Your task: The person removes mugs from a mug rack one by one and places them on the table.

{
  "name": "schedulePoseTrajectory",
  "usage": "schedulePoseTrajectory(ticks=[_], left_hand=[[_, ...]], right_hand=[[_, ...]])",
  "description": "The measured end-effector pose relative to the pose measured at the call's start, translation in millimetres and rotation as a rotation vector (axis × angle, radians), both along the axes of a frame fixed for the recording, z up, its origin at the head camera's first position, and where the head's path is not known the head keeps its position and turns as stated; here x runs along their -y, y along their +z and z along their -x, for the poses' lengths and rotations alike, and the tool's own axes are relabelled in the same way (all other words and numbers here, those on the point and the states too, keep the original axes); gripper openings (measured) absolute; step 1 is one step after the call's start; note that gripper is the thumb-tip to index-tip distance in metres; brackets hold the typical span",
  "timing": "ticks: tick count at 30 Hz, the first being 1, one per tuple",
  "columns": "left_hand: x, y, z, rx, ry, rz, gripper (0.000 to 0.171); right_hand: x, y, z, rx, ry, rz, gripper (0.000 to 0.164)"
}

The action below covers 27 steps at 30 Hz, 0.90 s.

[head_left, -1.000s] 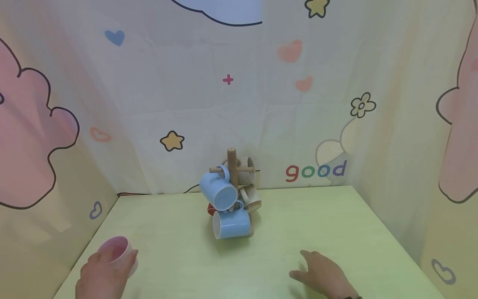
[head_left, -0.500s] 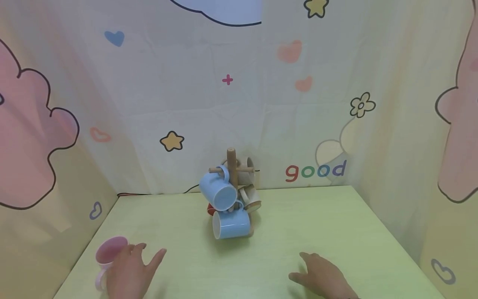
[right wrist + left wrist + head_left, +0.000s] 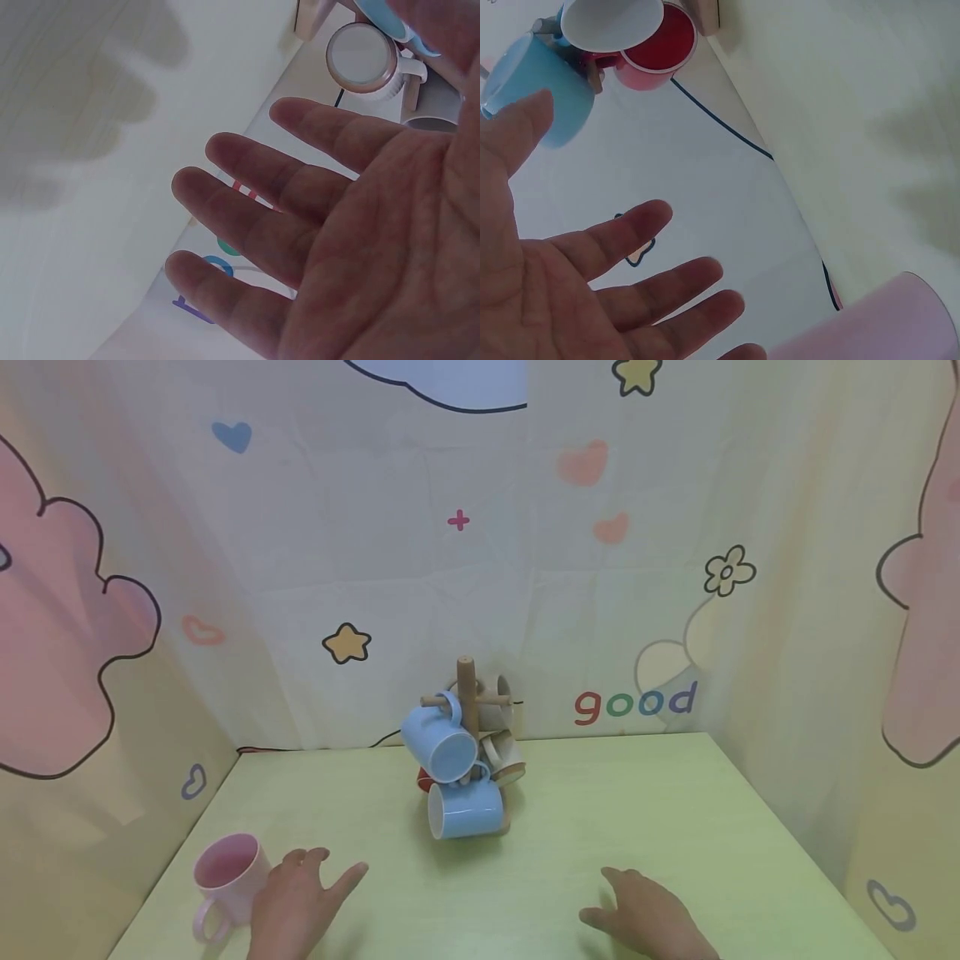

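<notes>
A pink mug (image 3: 243,889) stands upright at the table's left front, its handle toward the person. Just right of it is my left hand (image 3: 296,897), fingers spread and nothing in it; the left wrist view shows its bare palm (image 3: 532,300). My right hand (image 3: 645,910) hovers over the right front with relaxed, parted fingers and holds nothing. At the middle back, a wooden mug tree (image 3: 467,681) carries two light blue mugs, an upper one (image 3: 438,743) and a lower one (image 3: 468,810). White mugs (image 3: 502,756) hang on its right side, and a red mug (image 3: 664,49) is partly hidden behind.
The pale green table (image 3: 600,802) is enclosed by printed cloth walls (image 3: 390,527) at the back and sides. A thin dark cable (image 3: 300,749) runs along the table's back edge, left of the mug tree.
My left hand has let go of the pink mug and moved right, away from it. The mug's handle now shows. The right hand has hardly moved.
</notes>
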State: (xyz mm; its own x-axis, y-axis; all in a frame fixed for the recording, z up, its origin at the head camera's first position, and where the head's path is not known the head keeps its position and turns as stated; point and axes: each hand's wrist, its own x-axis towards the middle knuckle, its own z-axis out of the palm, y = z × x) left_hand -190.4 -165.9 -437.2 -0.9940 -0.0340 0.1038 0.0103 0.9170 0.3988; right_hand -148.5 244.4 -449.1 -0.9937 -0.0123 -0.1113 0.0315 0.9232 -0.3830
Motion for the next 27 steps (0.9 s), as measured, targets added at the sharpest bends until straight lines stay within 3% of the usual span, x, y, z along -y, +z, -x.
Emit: schedulePoseTrajectory(ticks=[10,17,22,27], left_hand=[[-13.7,-3.5,7.1,0.06,-0.03,0.038,0.078],[-20.7,-3.9,10.3,0.049,-0.046,0.017,0.072],[-25.7,1.1,15.4,0.028,-0.059,-0.024,0.071],[-30.3,11.2,28.3,0.047,-0.074,-0.043,0.072]], right_hand=[[0.8,-0.9,-0.7,-0.009,0.01,0.003,0.071],[1.0,-1.2,-1.7,-0.016,0.009,0.006,0.071],[0.9,-2.7,-1.9,-0.023,0.011,0.002,0.071],[1.7,-3.0,-0.9,-0.025,0.015,-0.003,0.071]])
